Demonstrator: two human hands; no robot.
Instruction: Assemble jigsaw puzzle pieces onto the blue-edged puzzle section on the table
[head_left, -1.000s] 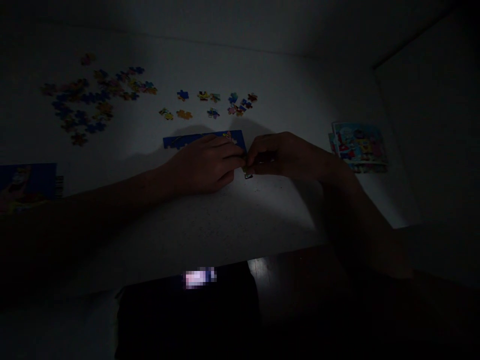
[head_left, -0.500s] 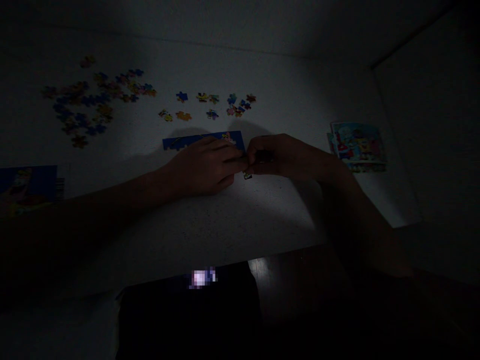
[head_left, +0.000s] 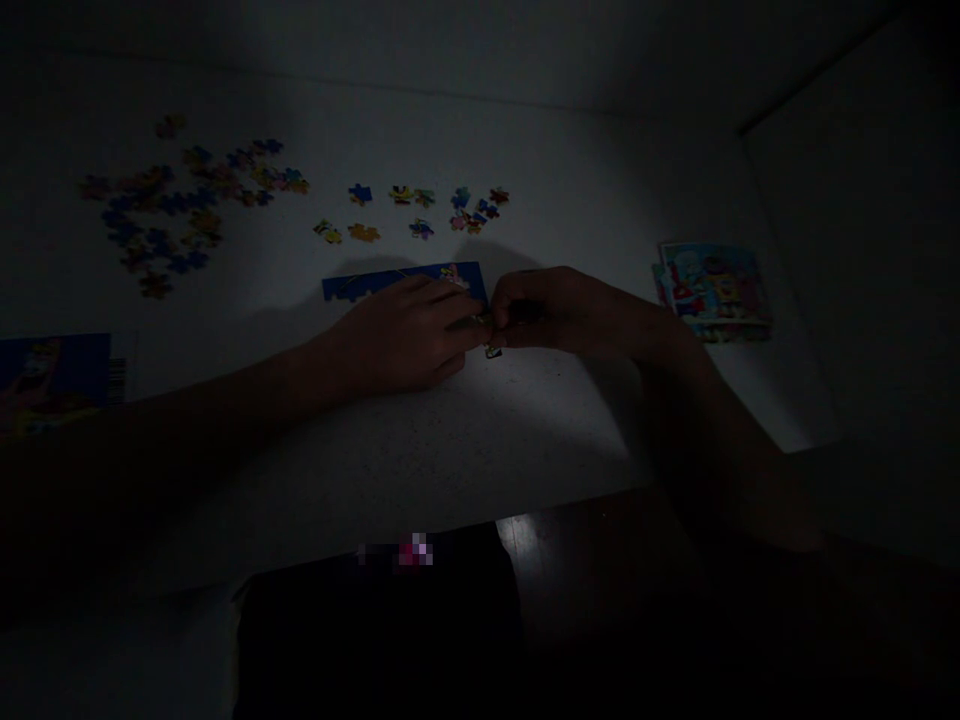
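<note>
we see both hands meeting low over a white table [head_left: 390, 450], just below the right end of a blue strip of joined puzzle pieces [head_left: 397, 282]. our left hand [head_left: 397, 335] lies nearly flat and partly over that strip, its fingers stretching right until they reach our right hand [head_left: 559, 315]. the light is too dim for us to tell whether the left fingers are gripping anything. our right hand is curled narrow, and a small puzzle piece [head_left: 493, 351] shows just under its fingers, seemingly pinched there, though the fingers hide most of it. above the hands, loose puzzle pieces [head_left: 412, 212] lie spaced out in a loose band, blue, yellow and orange among them, and they sit well apart from a bigger scattered heap of pieces [head_left: 169, 205] further left. a stack of bright printed puzzle cards [head_left: 712, 290] sits to the right, beyond our right wrist, its edges slightly fanned. at the left edge, a blue puzzle box [head_left: 52, 375] with a barcode [head_left: 116, 380] lies just above our left forearm. nearer to us, past the table's edge, there is a dark wooden surface [head_left: 559, 560] and a black object [head_left: 375, 630] with a blurred bright patch [head_left: 415, 550] at its top edge, too dark to name.
</note>
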